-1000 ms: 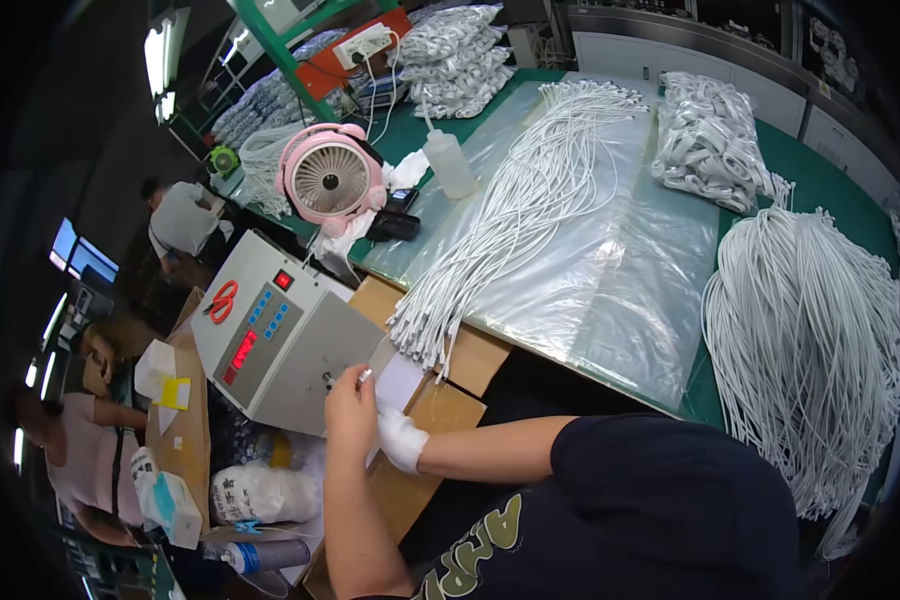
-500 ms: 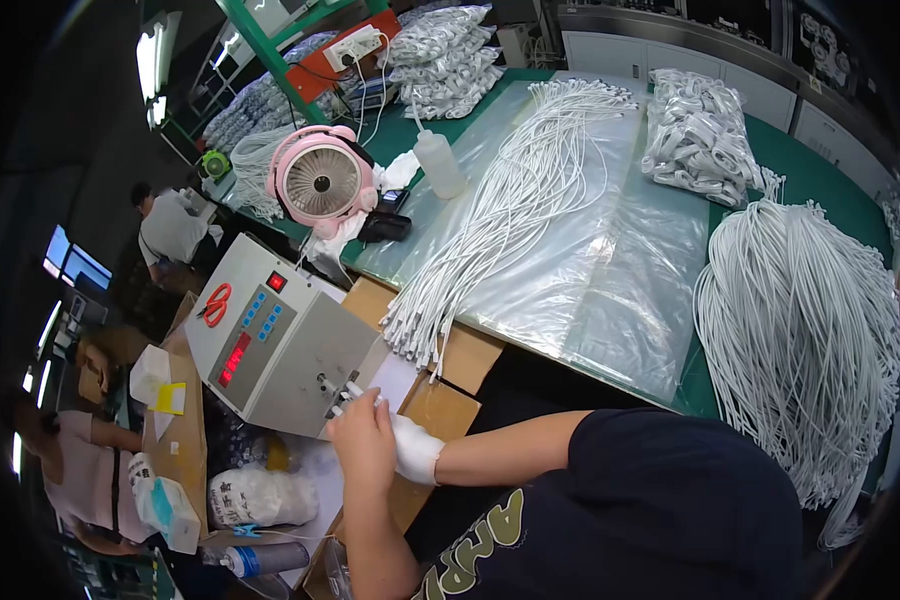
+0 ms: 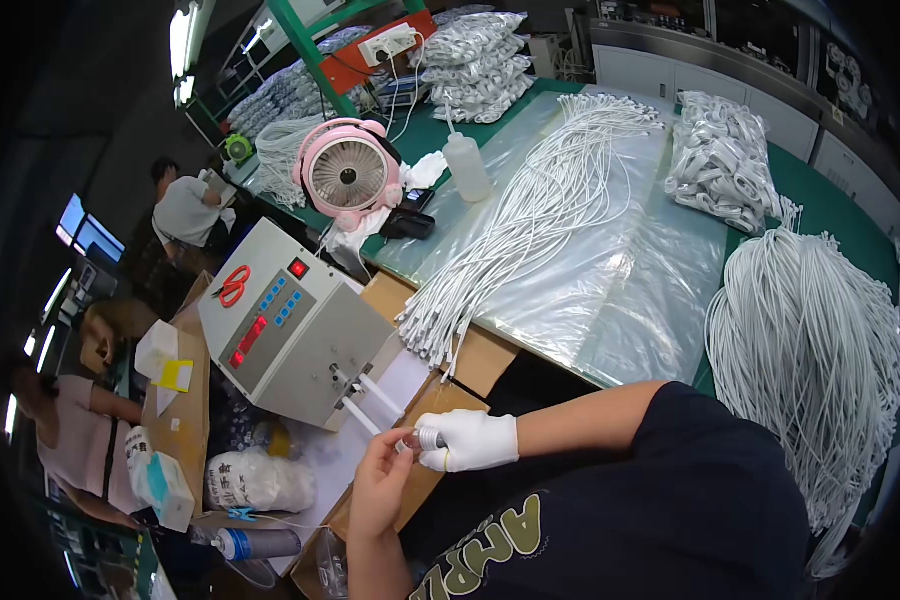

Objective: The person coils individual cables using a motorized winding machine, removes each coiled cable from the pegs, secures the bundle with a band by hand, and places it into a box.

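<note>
From my remote view, the gloved right hand [image 3: 480, 441] grasps a small metallic-looking coil [image 3: 431, 438], apparently steadying it while the bare left hand [image 3: 381, 481] pinches its near edge. Just beyond the grip, white prongs [image 3: 382, 396] project from the counter machine [image 3: 315, 350], probably to support winding.

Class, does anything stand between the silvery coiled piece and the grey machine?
Yes: two white rod-like pieces jut from the grey machine toward the silvery coiled piece, and the left hand's fingertips are in between.
</note>
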{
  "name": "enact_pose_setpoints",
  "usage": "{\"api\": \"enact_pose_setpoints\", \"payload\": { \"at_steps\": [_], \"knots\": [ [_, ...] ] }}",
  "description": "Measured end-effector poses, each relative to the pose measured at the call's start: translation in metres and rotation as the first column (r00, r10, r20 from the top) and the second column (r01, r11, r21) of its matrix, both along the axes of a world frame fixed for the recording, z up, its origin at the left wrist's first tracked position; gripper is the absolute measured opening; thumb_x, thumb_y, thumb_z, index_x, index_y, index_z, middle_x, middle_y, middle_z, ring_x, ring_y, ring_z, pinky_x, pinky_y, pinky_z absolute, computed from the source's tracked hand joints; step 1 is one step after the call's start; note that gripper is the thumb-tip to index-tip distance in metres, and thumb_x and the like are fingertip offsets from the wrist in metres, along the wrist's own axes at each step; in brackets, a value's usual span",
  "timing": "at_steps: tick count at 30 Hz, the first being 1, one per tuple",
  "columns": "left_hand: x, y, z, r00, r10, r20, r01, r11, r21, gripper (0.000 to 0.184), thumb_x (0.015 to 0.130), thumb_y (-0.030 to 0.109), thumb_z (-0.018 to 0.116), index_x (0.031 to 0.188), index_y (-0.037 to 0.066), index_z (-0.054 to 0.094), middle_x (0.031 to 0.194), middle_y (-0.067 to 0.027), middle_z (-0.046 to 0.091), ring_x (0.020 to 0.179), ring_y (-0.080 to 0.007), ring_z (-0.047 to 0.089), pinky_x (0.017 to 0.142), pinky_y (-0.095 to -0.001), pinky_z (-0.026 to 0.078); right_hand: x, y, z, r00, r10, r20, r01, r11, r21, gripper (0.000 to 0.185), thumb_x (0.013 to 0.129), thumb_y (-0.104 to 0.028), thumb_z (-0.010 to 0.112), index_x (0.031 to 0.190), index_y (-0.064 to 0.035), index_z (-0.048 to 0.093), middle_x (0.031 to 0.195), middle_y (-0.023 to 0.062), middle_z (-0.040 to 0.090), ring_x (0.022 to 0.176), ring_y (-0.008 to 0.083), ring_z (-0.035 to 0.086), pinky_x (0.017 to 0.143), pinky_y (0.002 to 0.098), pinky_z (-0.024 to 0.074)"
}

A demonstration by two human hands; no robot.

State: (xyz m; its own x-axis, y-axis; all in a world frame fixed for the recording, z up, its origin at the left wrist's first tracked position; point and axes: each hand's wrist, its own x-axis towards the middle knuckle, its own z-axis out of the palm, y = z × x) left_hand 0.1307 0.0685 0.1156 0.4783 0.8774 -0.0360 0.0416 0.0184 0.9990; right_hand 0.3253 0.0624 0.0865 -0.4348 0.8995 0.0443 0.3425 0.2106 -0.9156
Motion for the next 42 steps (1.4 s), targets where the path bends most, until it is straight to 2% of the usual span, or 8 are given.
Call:
{"api": "enact_pose_setpoints", "payload": {
  "at_steps": [8, 11, 17, 23, 27, 33, 37, 42],
  "knots": [
    [-0.007, -0.012, -0.012, 0.996, 0.055, 0.067, -0.042, 0.984, -0.174, 0.026, 0.094, 0.005, 0.05, 0.12, -0.001, 0.052, 0.109, -0.0099, 0.059, 0.098, -0.0208, 0.062, 0.085, -0.0321, 0.05, 0.004, -0.003, -0.005, 0.994, 0.049, 0.095, -0.048, 0.999, -0.011, 0.031, 0.085, -0.037, 0.06, 0.099, -0.0099, 0.055, 0.084, 0.0155, 0.066, 0.082, 0.0367, 0.065, 0.074, 0.0443, 0.05],
    [-0.004, -0.014, -0.011, 0.982, 0.162, 0.099, -0.152, 0.983, -0.102, 0.027, 0.095, 0.007, 0.052, 0.121, 0.001, 0.053, 0.108, -0.0094, 0.059, 0.096, -0.0191, 0.061, 0.082, -0.0318, 0.051, 0.018, -0.001, 0.016, 0.991, 0.058, 0.119, -0.059, 0.998, 0.01, 0.023, 0.085, -0.033, 0.058, 0.095, -0.0114, 0.058, 0.085, 0.0175, 0.066, 0.082, 0.0381, 0.065, 0.073, 0.0454, 0.0505],
    [0.001, -0.017, 0.009, 0.921, 0.159, -0.357, -0.096, 0.978, 0.187, 0.027, 0.092, 0.008, 0.056, 0.118, 0.002, 0.059, 0.109, -0.0071, 0.061, 0.091, -0.0131, 0.06, 0.078, -0.0247, 0.048, 0.014, 0.015, -0.001, 0.958, 0.013, 0.288, -0.111, 0.938, 0.328, 0.019, 0.084, -0.027, 0.059, 0.086, -0.008, 0.054, 0.071, 0.0177, 0.063, 0.069, 0.0384, 0.063, 0.063, 0.0478, 0.0502],
    [0.009, -0.025, -0.001, 0.909, 0.186, -0.372, 0.047, 0.843, 0.536, 0.025, 0.088, 0.01, 0.062, 0.112, 0.003, 0.063, 0.111, -0.013, 0.064, 0.1, -0.0242, 0.062, 0.086, -0.0334, 0.05, 0.014, 0.011, -0.006, 0.92, 0.082, 0.383, -0.248, 0.879, 0.407, 0.019, 0.085, -0.026, 0.058, 0.086, -0.0071, 0.054, 0.069, 0.0168, 0.062, 0.065, 0.0372, 0.063, 0.059, 0.0465, 0.0506],
    [0.004, -0.026, -0.015, 0.879, 0.155, -0.451, 0.254, 0.649, 0.718, 0.03, 0.085, 0.011, 0.064, 0.115, 0.006, 0.062, 0.111, -0.0134, 0.062, 0.098, -0.0315, 0.062, 0.086, -0.0368, 0.051, 0.009, 0.012, -0.016, 0.869, 0.137, 0.476, -0.328, 0.879, 0.346, 0.03, 0.081, -0.034, 0.063, 0.092, -0.0068, 0.058, 0.076, 0.0171, 0.066, 0.069, 0.0353, 0.065, 0.061, 0.045, 0.0533],
    [0.002, -0.042, -0.024, 0.856, 0.218, -0.469, 0.194, 0.705, 0.682, 0.032, 0.085, 0.012, 0.064, 0.116, 0.006, 0.059, 0.111, -0.0126, 0.061, 0.094, -0.0309, 0.063, 0.079, -0.0371, 0.052, -0.002, 0.002, -0.019, 0.914, 0.305, 0.267, -0.301, 0.952, -0.056, 0.032, 0.082, -0.032, 0.063, 0.102, -0.0075, 0.061, 0.081, 0.0165, 0.067, 0.079, 0.0384, 0.065, 0.066, 0.044, 0.0533],
    [0.002, -0.049, -0.039, 0.866, 0.341, -0.365, 0.034, 0.689, 0.724, 0.031, 0.087, 0.013, 0.062, 0.118, 0.005, 0.059, 0.113, -0.0127, 0.06, 0.096, -0.0314, 0.062, 0.081, -0.0376, 0.052, -0.008, -0.001, -0.007, 0.932, 0.105, 0.347, -0.206, 0.941, 0.268, 0.03, 0.083, -0.033, 0.066, 0.099, -0.0072, 0.061, 0.079, 0.0167, 0.066, 0.078, 0.0367, 0.066, 0.067, 0.0419, 0.0528],
    [0.0, -0.055, -0.049, 0.872, 0.321, -0.369, -0.012, 0.768, 0.64, 0.03, 0.089, 0.014, 0.061, 0.117, 0.004, 0.059, 0.112, -0.0128, 0.061, 0.098, -0.0309, 0.062, 0.082, -0.0374, 0.052, -0.013, -0.005, -0.014, 0.847, 0.174, 0.502, -0.286, 0.946, 0.154, 0.027, 0.082, -0.032, 0.068, 0.093, -0.0079, 0.062, 0.079, 0.0176, 0.066, 0.076, 0.0363, 0.066, 0.066, 0.0439, 0.0532]
  ]
}}
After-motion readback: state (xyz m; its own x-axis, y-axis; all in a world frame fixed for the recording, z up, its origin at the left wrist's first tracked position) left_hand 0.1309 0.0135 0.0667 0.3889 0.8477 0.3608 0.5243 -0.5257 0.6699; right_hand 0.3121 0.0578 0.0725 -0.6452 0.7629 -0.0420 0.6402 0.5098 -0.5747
